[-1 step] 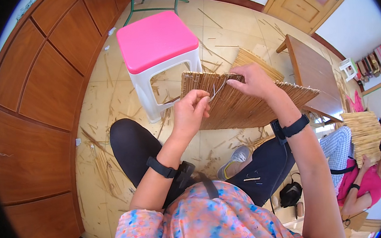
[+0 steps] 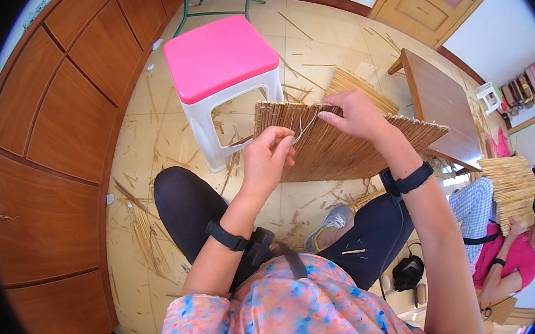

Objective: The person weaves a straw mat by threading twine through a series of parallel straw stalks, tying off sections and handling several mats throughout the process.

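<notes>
A mat of thin brown reed stalks (image 2: 337, 150) stands on edge before my knees, its upper edge slanting down toward the right. My right hand (image 2: 356, 113) grips that edge, thumb on the near face and fingers over the top. Pale string (image 2: 304, 127) runs from the mat's edge by my right thumb to my left hand (image 2: 269, 156). The left thumb and forefinger pinch the string just in front of the mat, with the other fingers curled. Where the string passes through the reeds is too small to make out.
A white stool with a pink seat (image 2: 221, 55) stands just beyond the mat. Loose stalks (image 2: 149, 243) litter the tiled floor. Another reed mat (image 2: 363, 87) lies near a low wooden table (image 2: 438, 96). At the right, a person in pink (image 2: 512, 262) holds a reed mat (image 2: 511, 192). Wooden cabinets (image 2: 41, 156) line the left.
</notes>
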Available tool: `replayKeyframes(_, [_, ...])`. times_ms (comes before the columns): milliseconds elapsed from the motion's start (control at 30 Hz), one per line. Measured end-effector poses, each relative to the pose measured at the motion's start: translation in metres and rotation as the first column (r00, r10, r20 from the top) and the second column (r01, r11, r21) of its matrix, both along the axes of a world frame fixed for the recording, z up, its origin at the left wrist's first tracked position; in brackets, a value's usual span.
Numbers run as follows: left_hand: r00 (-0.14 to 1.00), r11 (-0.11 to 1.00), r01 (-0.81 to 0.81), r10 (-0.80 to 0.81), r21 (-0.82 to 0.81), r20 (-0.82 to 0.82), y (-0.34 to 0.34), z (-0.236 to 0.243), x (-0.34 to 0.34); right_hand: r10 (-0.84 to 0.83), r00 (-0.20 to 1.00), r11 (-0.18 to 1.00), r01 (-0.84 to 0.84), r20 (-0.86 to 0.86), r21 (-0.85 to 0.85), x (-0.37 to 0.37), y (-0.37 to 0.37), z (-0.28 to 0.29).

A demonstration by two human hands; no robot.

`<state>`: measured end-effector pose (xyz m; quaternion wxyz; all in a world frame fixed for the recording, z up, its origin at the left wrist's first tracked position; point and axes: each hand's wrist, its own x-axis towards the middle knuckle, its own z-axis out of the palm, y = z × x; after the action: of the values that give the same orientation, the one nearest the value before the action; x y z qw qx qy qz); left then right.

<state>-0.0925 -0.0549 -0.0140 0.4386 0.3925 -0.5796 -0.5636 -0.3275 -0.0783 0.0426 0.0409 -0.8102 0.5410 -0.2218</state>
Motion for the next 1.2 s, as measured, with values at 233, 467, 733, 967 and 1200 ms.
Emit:
replayKeyframes(233, [0.994,0.993,0.072,-0.064,0.093,-0.087,0.013,0.019,0.012,-0.083,0.991,0.996,0.08,-0.109,-0.027,0.01,0.009,-0.003])
replayKeyframes(467, [1.0,0.979,0.024,-0.022,0.204,-0.012,0.026,-0.007,0.015,-0.187,0.978,0.982,0.189,-0.088,0.011,0.023,0.008,0.005])
replayKeyframes(733, [0.998,0.999,0.006,-0.003,0.044,-0.063,0.017,0.017,-0.003,-0.103,0.994,0.982,0.108,-0.042,0.158,0.014,0.009,0.009])
replayKeyframes(967, [0.957,0.978,-0.044,0.1,-0.206,0.274,0.011,0.004,-0.022,-0.103,0.994,0.991,0.1,0.024,0.088,0.019,0.015,0.007])
replayKeyframes(1200, [0.941,0.969,-0.055,0.132,-0.243,0.313,0.007,0.004,-0.023,-0.11,0.993,0.993,0.111,-0.043,0.036,0.021,0.016,0.005])
